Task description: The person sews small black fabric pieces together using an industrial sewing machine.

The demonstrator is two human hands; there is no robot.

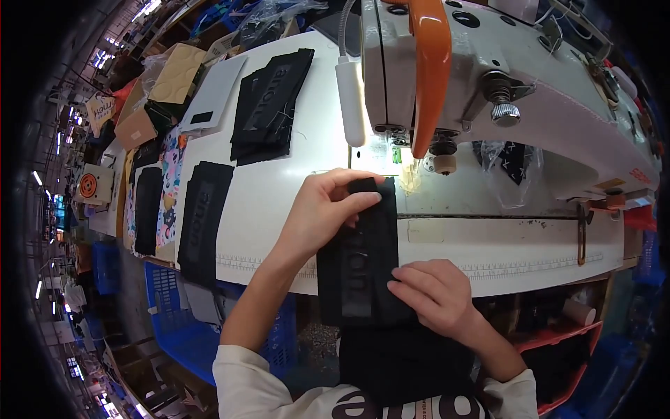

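A black fabric piece (366,262) with a lettered strip lies along the front of the white sewing table (307,140), its far end near the needle of the sewing machine (488,84). My left hand (317,213) pinches the far end of the piece, fingers over its top edge. My right hand (436,293) presses flat on the near right part of the same piece, at the table's front edge. More black cloth (405,363) hangs over my lap below it.
Stacks of black lettered pieces lie at the far left (272,105) and at the near left edge (204,216). A white lamp (351,105) hangs beside the machine head. Blue crates (174,321) stand under the table. Cardboard and patterned cloth (167,188) lie further left.
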